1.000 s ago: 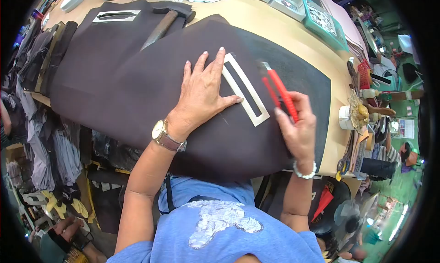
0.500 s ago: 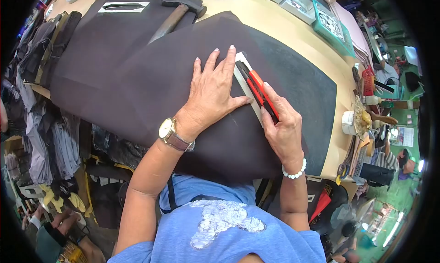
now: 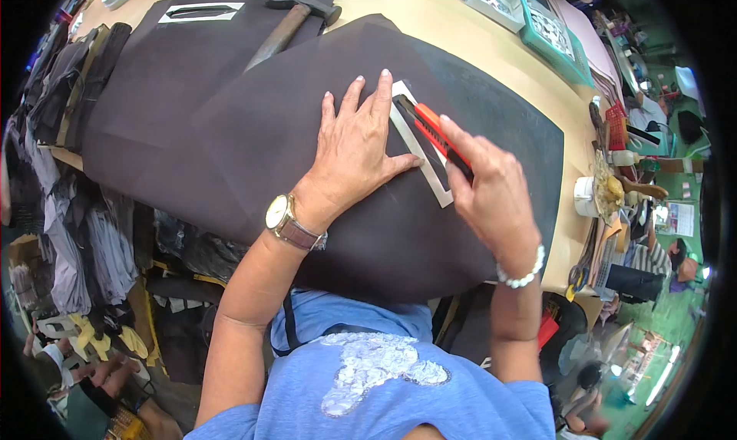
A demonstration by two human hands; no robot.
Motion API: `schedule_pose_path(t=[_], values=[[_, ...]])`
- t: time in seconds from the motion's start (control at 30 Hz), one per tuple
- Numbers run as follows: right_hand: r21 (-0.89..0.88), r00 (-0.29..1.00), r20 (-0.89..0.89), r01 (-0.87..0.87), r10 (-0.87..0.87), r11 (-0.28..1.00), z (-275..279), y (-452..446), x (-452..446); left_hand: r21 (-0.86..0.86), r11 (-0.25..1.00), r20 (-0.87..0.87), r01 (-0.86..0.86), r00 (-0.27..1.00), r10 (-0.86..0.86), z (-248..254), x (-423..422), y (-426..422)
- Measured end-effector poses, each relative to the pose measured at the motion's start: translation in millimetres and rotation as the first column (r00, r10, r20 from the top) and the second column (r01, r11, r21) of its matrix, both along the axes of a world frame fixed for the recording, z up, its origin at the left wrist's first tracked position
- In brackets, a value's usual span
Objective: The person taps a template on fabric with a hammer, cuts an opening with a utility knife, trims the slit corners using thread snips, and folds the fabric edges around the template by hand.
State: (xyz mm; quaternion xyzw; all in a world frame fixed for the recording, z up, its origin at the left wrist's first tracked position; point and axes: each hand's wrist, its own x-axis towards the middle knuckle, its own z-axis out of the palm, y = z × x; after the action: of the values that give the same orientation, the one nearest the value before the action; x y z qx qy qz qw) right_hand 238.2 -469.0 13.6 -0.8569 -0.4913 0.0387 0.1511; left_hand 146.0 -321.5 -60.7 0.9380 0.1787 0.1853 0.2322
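My left hand lies flat with fingers spread on a dark sheet of material. Its thumb reaches the left edge of a narrow white frame that rests on the sheet. In my right hand is a red and black utility knife, its front end over the frame's upper part. Whether the blade touches the material is too small to tell. A dark strip shows inside the frame, and the right hand hovers beside its lower end.
A dark cutting mat sits under the sheet on a pale table. At the back are a hammer and a second white frame. A teal basket, white cup and scissors line the right side.
My right hand has shifted right with the utility knife, which now slants more across the white frame and uncovers its lower end. The left hand stays nearly in place.
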Motion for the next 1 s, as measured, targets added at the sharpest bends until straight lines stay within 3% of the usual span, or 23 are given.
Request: schedule_pose_path(t=[0.1, 0.23, 0.27, 0.37, 0.47, 0.67, 0.77, 1.0], values=[[-0.097, 0.984, 0.135, -0.104, 0.117, 0.99, 22, 17, 7, -0.011, 1.0, -0.033, 0.001, 0.999, -0.001, 2, 1, 1], [-0.279, 0.977, 0.143, -0.113, 0.157, 0.954, 43, 40, 12, 0.003, 1.0, -0.049, 0.003, 0.999, -0.003, 2, 1, 1], [-0.162, 0.914, 0.258, -0.279, 0.314, 0.947, 35, 37, 20, 0.007, 1.0, -0.056, 0.0, 0.998, 0.0, 2, 1, 1], [-0.181, 0.899, 0.286, -0.289, 0.331, 0.94, 36, 38, 22, 0.019, 1.0, -0.083, -0.002, 0.997, 0.004, 4, 1, 1], [-0.283, 0.943, 0.186, -0.216, 0.274, 0.935, 44, 37, 17, 0.043, 0.999, -0.098, -0.009, 0.995, 0.013, 6, 1, 1], [-0.243, 0.947, 0.177, -0.222, 0.268, 0.944, 40, 16, 15, 0.036, 0.999, -0.103, -0.019, 0.994, 0.023, 7, 2, 0], [-0.345, 0.945, 0.223, -0.153, 0.239, 0.926, 41, 7, 7, 0.051, 0.999, -0.068, -0.008, 0.998, 0.012, 4, 0, 0], [-0.369, 0.93, 0.257, -0.158, 0.264, 0.916, 49, -29, -10, 0.051, 0.999, -0.094, -0.017, 0.995, 0.021, 4, 2, 1]])
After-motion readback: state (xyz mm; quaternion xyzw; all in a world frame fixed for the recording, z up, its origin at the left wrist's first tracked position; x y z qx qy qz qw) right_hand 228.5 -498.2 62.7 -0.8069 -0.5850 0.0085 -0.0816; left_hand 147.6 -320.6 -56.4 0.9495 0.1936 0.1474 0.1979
